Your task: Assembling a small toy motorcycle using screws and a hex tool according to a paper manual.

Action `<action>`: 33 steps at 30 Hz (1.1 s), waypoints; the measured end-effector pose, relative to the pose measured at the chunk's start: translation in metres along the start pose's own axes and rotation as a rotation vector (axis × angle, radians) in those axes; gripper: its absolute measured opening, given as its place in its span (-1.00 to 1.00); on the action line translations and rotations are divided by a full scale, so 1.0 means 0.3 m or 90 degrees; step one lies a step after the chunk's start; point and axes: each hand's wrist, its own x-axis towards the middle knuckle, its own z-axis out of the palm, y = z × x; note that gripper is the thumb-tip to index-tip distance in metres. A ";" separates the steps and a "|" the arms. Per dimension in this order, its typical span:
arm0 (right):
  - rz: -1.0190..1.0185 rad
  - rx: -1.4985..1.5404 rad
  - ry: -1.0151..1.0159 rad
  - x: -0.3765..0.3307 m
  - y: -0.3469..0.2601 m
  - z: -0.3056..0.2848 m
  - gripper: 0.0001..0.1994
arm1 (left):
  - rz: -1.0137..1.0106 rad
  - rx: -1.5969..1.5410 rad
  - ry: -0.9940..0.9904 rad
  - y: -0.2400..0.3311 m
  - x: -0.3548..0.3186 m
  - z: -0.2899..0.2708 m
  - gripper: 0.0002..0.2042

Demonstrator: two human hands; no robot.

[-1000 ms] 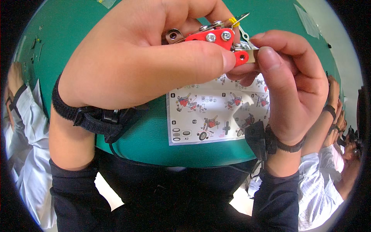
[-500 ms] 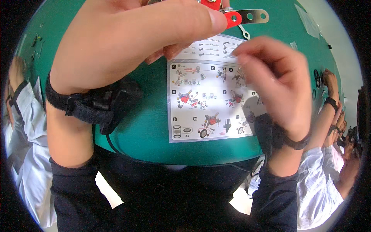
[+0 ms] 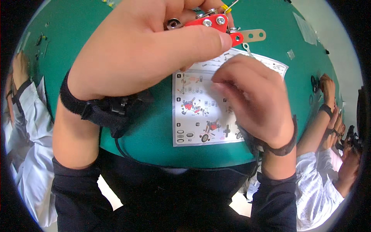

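Above the green table's near edge [image 3: 154, 150], left hand [image 3: 147, 50] grips red metal model [image 3: 216, 24]; right hand [image 3: 251, 96] curled, empty.

One view only: a head-worn fisheye, the left of your pair, looking steeply down over your chest at the table [image 3: 154, 143]. Facing: forward and downward, upright, unmirrored; your left is picture left. Range: very close. Your left hand [image 3: 154, 50] fills the upper centre, raised near the lens, and your right hand [image 3: 251, 100] sits lower, just above the sheet [image 3: 201, 112]. Your forearms enter from the lower edge. Distortion: the table edge bows into a curve, and black corners ring the round field. Periphery: another person's sleeve [image 3: 27, 127] at the left rim, others' arms [image 3: 328, 116] at the right rim. Overlap with a second view: no second view supplied.
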 end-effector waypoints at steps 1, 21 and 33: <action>-0.020 0.035 0.068 -0.001 -0.010 -0.016 -0.85 | 0.003 0.000 0.001 -0.010 0.003 -0.006 -0.71; -0.105 -0.131 0.303 -0.012 -0.027 -0.046 -0.76 | 0.149 0.164 0.069 -0.072 -0.034 0.037 -0.74; -0.074 -0.174 0.257 -0.038 -0.032 -0.091 -0.83 | 0.202 0.215 0.087 -0.069 -0.006 0.073 -0.75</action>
